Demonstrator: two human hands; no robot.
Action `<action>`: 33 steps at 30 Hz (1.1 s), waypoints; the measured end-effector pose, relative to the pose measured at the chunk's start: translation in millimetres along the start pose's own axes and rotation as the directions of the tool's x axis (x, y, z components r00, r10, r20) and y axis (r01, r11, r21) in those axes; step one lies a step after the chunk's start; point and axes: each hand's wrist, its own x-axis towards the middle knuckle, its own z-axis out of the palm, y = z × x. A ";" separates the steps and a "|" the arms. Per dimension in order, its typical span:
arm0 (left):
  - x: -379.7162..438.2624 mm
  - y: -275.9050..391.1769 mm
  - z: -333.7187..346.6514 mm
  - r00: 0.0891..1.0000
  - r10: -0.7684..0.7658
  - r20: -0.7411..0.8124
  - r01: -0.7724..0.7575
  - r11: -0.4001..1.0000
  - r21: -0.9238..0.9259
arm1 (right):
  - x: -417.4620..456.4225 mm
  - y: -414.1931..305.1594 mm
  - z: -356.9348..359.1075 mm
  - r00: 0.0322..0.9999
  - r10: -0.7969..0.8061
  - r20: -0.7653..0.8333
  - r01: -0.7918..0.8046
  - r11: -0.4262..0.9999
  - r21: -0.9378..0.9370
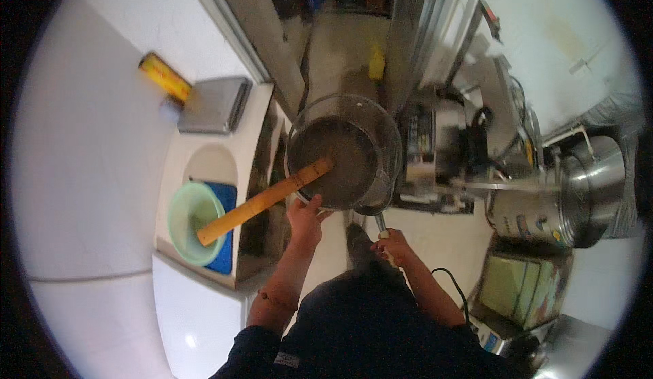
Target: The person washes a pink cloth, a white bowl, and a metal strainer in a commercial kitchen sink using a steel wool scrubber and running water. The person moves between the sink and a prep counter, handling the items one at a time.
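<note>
Before me is a wide round vessel point(342, 175), apparently a metal pot or bucket, with a dark inside whose contents I cannot make out. My left hand point(306, 223) grips its near left rim, thumb on top. My right hand point(394, 248) is closed around the pale handle point(383, 232) of what looks like a mesh strainer point(385, 187) at the vessel's right side. Whether the strainer rests on the rim or hangs inside is unclear. A flat wooden stick point(265, 203) slants from inside the vessel, over its left rim, toward a pale green plastic basin point(196, 221).
The basin stands partly on a blue item point(224, 231) on a counter point(173, 149) at left, near a grey flat device point(214, 106) and a yellow can point(166, 75). At right are a large steel pot point(592, 190) and a cardboard box point(515, 287). A doorway point(347, 37) opens ahead.
</note>
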 end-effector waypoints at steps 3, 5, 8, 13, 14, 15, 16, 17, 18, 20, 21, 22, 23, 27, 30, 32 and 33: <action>76.4 53.0 51.5 0.999 0.032 0.033 -0.033 0.999 0.021 | 124.8 -37.2 22.6 0.964 -0.192 0.184 0.155 0.967 0.200; 131.7 73.0 82.6 0.998 -0.015 0.061 0.012 0.998 0.057 | 221.8 -30.9 8.8 0.932 -0.285 0.222 0.299 0.954 -0.030; 197.8 112.4 122.6 1.000 0.010 0.021 -0.012 0.998 0.067 | 254.7 -133.9 63.2 0.967 -0.043 0.250 -0.013 0.976 0.219; 352.0 143.9 186.3 0.992 -0.045 0.121 0.068 0.979 -0.194 | 309.1 -289.4 114.6 0.999 0.015 -0.036 -0.009 0.989 0.151; 377.8 152.8 207.0 0.990 -0.054 0.131 0.079 0.979 -0.190 | 323.6 -313.5 111.9 0.999 0.022 -0.044 -0.017 0.993 0.115; 425.2 150.1 210.2 0.956 0.211 0.204 -0.250 0.950 0.188 | 333.3 -349.7 125.7 0.999 0.033 -0.031 -0.030 0.997 0.071; 481.5 132.2 197.9 0.844 0.404 0.353 -0.535 0.678 0.503 | 341.7 -374.6 139.3 0.999 0.023 -0.031 -0.020 0.997 0.077; 513.5 130.6 223.2 0.851 0.387 0.355 -0.524 0.670 0.526 | 367.0 -379.0 126.6 0.999 -0.040 -0.001 0.040 0.985 0.171; 542.2 134.3 253.3 0.851 0.380 0.364 -0.525 0.657 0.541 | 407.6 -380.9 106.2 0.992 -0.128 0.018 0.119 0.959 0.258; 549.0 192.7 369.6 0.983 -0.144 0.111 0.142 0.989 0.028 | 492.3 -390.3 35.3 0.999 0.018 -0.032 -0.011 0.979 0.205; 598.2 200.6 369.5 0.971 -0.121 0.207 0.154 0.977 -0.148 | 520.1 -419.7 50.7 0.995 0.066 0.071 -0.087 0.928 0.362; 658.0 189.6 362.0 0.951 -0.088 0.296 0.187 0.926 -0.327 | 538.3 -448.5 59.0 0.979 0.111 0.170 -0.182 0.852 0.492; 690.5 192.0 386.9 0.933 -0.083 0.349 0.209 0.916 -0.342 | 554.5 -472.6 53.7 0.960 -0.052 0.276 -0.101 0.853 0.512; 770.0 257.1 472.8 0.918 0.095 0.385 -0.170 0.972 0.164 | 617.4 -563.4 74.7 0.931 -0.272 0.243 0.124 0.863 0.490; 856.5 303.2 499.8 0.674 0.374 0.637 -0.738 0.288 0.611 | 676.6 -635.4 98.7 0.978 -0.206 0.035 0.178 0.909 0.377; 916.0 318.2 527.4 0.596 0.352 0.722 -0.794 0.119 0.597 | 733.9 -666.3 89.4 0.976 -0.219 -0.010 0.208 0.910 0.360; 939.2 327.3 549.8 0.612 0.348 0.710 -0.791 0.274 0.548 | 774.0 -689.0 73.5 0.958 -0.288 -0.012 0.273 0.895 0.353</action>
